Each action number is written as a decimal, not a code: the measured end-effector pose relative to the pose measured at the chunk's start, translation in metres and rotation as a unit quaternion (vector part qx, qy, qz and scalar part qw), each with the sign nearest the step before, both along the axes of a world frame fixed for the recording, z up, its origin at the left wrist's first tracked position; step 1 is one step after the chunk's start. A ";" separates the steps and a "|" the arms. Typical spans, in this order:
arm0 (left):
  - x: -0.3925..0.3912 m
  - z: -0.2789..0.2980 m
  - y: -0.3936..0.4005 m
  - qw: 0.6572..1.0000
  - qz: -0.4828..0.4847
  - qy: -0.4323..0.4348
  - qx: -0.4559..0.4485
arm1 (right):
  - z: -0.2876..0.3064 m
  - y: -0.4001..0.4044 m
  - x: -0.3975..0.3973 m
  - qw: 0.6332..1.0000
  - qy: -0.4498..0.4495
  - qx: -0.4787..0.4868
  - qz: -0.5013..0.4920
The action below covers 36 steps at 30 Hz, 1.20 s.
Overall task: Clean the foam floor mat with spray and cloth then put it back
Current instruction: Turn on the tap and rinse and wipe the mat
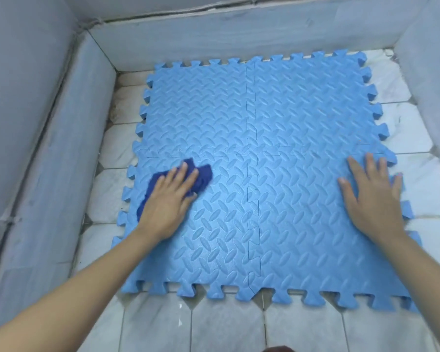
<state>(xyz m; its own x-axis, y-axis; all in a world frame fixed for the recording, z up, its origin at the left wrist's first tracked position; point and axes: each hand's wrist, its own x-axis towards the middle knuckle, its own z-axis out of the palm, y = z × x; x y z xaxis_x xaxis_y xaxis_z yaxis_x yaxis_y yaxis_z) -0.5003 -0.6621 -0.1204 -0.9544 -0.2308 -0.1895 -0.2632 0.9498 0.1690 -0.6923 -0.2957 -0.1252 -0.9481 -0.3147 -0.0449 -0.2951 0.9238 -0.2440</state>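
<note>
The fingers (186, 174) of the left hand (167, 199) lie straight and slightly spread, pressing flat on a dark blue cloth (201, 176) that is bunched beneath the palm; folds of the cloth stick out past the fingertips and along the outer side of the hand near the wrist. The cloth rests on the near left quarter of the light blue foam floor mat (259, 158), just below the seam that runs across the mat's middle. The fingers (371, 166) of the right hand (374, 196) are also straight and fanned apart, laid flat on the mat's surface near its right edge, with the little finger reaching toward the toothed border; this hand holds nothing. Both bare forearms stretch in from the bottom corners of the view. The mat is made of four interlocking squares joined by puzzle-like seams, one running front to back down the centre and one crossing it side to side, and its top carries a raised diamond-plate pattern. Toothed tabs line its whole outer edge. It lies flat on a floor of pale marbled tiles (226, 323) with dark grout lines, and a strip of tile shows on every side. Low grey-white walls (94, 102) enclose the floor at the left, far end and right, with grime along the left corner joint.
</note>
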 end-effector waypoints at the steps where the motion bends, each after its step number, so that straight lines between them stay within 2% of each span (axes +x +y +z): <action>1: -0.009 0.002 -0.001 1.000 0.026 0.002 0.013 | -0.003 0.011 0.013 1.000 0.011 0.004 -0.019; 2: -0.014 0.002 0.005 1.000 0.009 -0.002 0.017 | -0.004 0.019 0.020 0.999 0.015 0.000 -0.034; 4: -0.013 -0.001 0.038 0.988 -0.153 0.003 -0.010 | -0.002 0.030 0.015 0.999 0.004 -0.016 -0.035; 5: -0.008 -0.002 0.063 0.965 -0.262 0.019 -0.024 | -0.001 0.034 0.007 0.999 -0.007 -0.030 -0.027; 7: 0.002 -0.003 0.105 0.893 -0.448 0.046 -0.003 | 0.000 0.040 -0.005 0.998 -0.015 -0.065 -0.019; 9: -0.012 -0.007 0.117 0.825 -0.563 0.044 0.021 | -0.004 0.042 -0.009 0.997 0.021 -0.074 -0.023; 10: -0.029 -0.010 0.114 0.809 -0.585 0.049 0.016 | -0.007 0.041 -0.008 0.997 0.043 -0.064 -0.021; 11: -0.054 -0.013 0.109 0.813 -0.580 0.059 0.009 | -0.009 0.039 -0.006 0.997 0.056 -0.055 -0.019; 13: -0.117 -0.019 0.096 0.867 -0.488 0.103 0.017 | -0.012 0.037 -0.007 0.997 0.062 -0.043 -0.022; 15: -0.191 -0.019 0.076 0.937 -0.313 0.141 0.069 | -0.013 0.039 -0.009 0.997 0.063 -0.040 -0.028; 16: -0.228 -0.015 0.062 0.959 -0.213 0.161 0.095 | -0.013 0.039 -0.009 0.997 0.065 -0.039 -0.028; 18: -0.293 -0.007 0.035 0.973 -0.038 0.194 0.119 | -0.014 0.040 -0.008 0.997 0.064 -0.034 -0.023; 19: -0.320 -0.006 0.027 0.972 0.020 0.199 0.121 | -0.015 0.039 -0.008 0.997 0.064 -0.033 -0.022; 21: -0.358 -0.008 0.029 0.979 0.081 0.153 0.105 | -0.016 0.040 -0.009 0.997 0.066 -0.029 -0.022; 23: -0.375 -0.013 0.053 0.991 0.060 0.106 0.051 | -0.015 0.042 -0.013 0.997 0.065 -0.030 -0.021; 26: -0.361 -0.010 0.100 0.990 -0.091 0.089 0.051 | -0.014 0.042 -0.013 0.997 0.066 -0.038 -0.021; 28: -0.316 -0.008 0.119 0.966 -0.243 0.075 0.042 | -0.014 0.041 -0.011 0.996 0.070 -0.046 -0.022; 32: -0.184 -0.001 0.119 0.878 -0.477 0.030 0.014 | -0.013 0.041 -0.015 0.995 0.073 -0.057 -0.027; 34: -0.179 -0.005 0.108 0.860 -0.510 0.026 0.001 | -0.013 0.039 -0.013 0.995 0.075 -0.057 -0.030; 36: -0.221 -0.008 0.112 0.883 -0.466 0.057 0.001 | -0.012 0.038 -0.014 0.995 0.077 -0.057 -0.028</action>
<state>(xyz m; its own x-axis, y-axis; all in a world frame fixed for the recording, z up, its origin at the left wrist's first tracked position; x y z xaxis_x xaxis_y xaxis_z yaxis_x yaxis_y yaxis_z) -0.7210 -0.5504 -0.1281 -0.7430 0.6647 -0.0786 0.6510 0.7449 0.1459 -0.7064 -0.2579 -0.1374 -0.9570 -0.2562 0.1362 -0.2865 0.9084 -0.3046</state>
